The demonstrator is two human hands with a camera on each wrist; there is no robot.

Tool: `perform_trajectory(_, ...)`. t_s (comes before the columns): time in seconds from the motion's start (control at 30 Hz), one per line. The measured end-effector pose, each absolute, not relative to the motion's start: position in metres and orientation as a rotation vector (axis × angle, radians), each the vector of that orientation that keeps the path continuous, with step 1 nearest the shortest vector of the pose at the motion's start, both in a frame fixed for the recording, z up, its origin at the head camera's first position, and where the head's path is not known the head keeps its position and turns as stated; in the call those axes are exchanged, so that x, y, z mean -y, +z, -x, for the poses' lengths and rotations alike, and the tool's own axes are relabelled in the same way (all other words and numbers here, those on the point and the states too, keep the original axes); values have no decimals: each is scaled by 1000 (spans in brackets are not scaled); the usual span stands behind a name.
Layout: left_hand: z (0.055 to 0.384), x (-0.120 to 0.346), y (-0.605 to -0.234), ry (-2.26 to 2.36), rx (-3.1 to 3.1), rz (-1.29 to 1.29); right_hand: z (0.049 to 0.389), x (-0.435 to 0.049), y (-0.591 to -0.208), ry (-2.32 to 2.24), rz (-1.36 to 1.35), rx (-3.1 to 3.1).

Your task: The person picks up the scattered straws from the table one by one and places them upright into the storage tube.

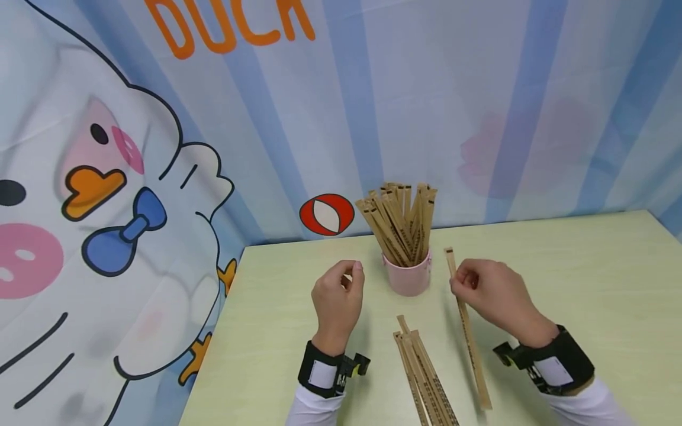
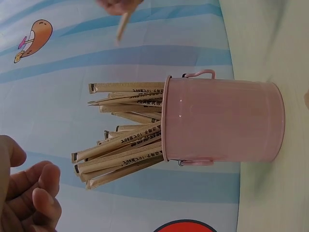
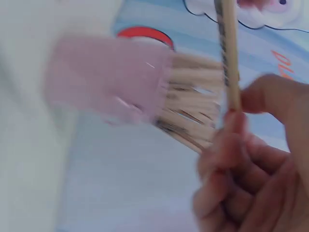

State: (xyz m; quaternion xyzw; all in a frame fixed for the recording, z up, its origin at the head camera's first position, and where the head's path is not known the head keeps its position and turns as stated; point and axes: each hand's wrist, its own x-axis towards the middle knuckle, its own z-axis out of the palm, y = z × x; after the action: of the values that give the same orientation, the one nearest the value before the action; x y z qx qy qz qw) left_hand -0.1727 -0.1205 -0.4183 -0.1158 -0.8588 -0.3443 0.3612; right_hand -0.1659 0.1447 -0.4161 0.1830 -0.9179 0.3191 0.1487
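Observation:
Thumb and fingers of my right hand (image 1: 495, 296) pinch a paper-wrapped straw (image 1: 469, 343) near its upper end, and it slants down toward the front. In the right wrist view the same straw (image 3: 229, 53) stands up from the fingertips, somewhat blurred. My left hand (image 1: 338, 302) hovers left of a pink bucket (image 1: 407, 279), fingers loosely curled and holding nothing. Many wrapped straws (image 1: 399, 228) stand in the bucket, fanned outward. A small bunch of wrapped straws (image 1: 423, 378) lies on the table between the hands, its lower end cut off by the head view.
The pale table (image 1: 602, 284) runs back to a blue striped cloth (image 1: 426, 89) with a printed duck (image 1: 176, 284). The bucket stands near the table's back edge. Each wrist wears a black band (image 1: 319, 370) with a small camera.

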Motion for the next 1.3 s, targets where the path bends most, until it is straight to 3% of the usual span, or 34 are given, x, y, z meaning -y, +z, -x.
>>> perform_trajectory(0.33,174,120,-420,-897,2199,295,199,-141,-350,909,-534,1862)
perform_trajectory(0.6,174,122,-421,-906,2187,297,221,-116,-330,965,-599,1457)
perform_trajectory(1.3,173,122,-421,-907,2226,293,263,-103,-409,739,-602,1863)
